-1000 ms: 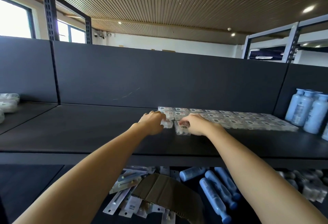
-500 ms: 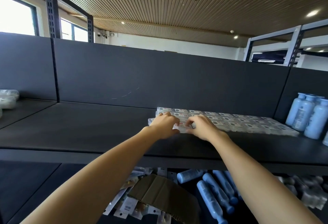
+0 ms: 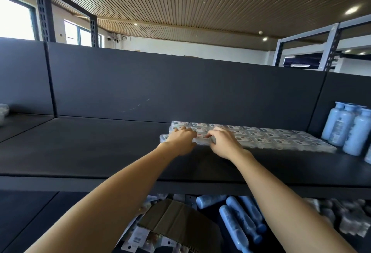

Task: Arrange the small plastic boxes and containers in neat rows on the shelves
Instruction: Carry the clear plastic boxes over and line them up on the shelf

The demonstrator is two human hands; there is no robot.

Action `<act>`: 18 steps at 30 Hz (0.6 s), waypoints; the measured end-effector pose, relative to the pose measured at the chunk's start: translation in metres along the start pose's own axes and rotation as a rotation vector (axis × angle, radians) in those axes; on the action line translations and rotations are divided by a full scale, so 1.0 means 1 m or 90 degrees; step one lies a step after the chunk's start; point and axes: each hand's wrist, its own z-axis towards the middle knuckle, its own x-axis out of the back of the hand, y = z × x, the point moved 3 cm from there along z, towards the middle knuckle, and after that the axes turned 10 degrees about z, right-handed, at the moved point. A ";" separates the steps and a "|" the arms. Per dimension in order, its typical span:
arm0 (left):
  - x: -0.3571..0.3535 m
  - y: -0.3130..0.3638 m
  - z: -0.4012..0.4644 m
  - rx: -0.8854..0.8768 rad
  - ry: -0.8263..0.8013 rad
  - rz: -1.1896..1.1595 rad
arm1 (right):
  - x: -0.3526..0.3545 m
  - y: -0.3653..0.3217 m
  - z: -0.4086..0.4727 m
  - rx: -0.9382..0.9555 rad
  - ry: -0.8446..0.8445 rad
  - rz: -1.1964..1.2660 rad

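From the head camera: small clear plastic boxes [image 3: 261,138] are seen laid flat in three tight rows on a dark shelf [image 3: 90,148], set against the back panel [image 3: 180,84], apparently so that each new row can be squared off against the last. The left end of the block is worked by both hands. The left hand [image 3: 181,139] is rested over the front row's end boxes, its grip bent over them; the right hand [image 3: 222,142] is laid beside it, its fingers curled down on the same row, a dark ring or object showing at the thumb. Whether a box is actually pinched cannot be told. The front row's end box [image 3: 164,137] juts left of the rows behind, so alignment appears unfinished. Pale blue bottles [image 3: 345,130] are stood upright just right of the rows. More bottles and a cardboard flap [image 3: 176,220] are seen on the level below.
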 end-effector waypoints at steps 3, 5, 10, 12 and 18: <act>0.009 -0.012 -0.003 0.030 0.027 -0.037 | -0.003 0.000 0.004 0.013 0.013 0.001; 0.017 -0.028 -0.009 0.054 0.035 -0.022 | -0.003 0.000 0.007 0.028 0.022 0.003; 0.017 -0.061 -0.025 0.036 -0.009 0.050 | -0.002 -0.001 0.018 0.023 0.012 0.014; 0.012 -0.063 -0.026 0.016 -0.024 0.017 | -0.003 -0.003 0.021 0.012 0.007 0.018; -0.006 -0.056 -0.013 0.015 -0.022 -0.038 | -0.006 -0.002 0.021 0.004 0.004 0.020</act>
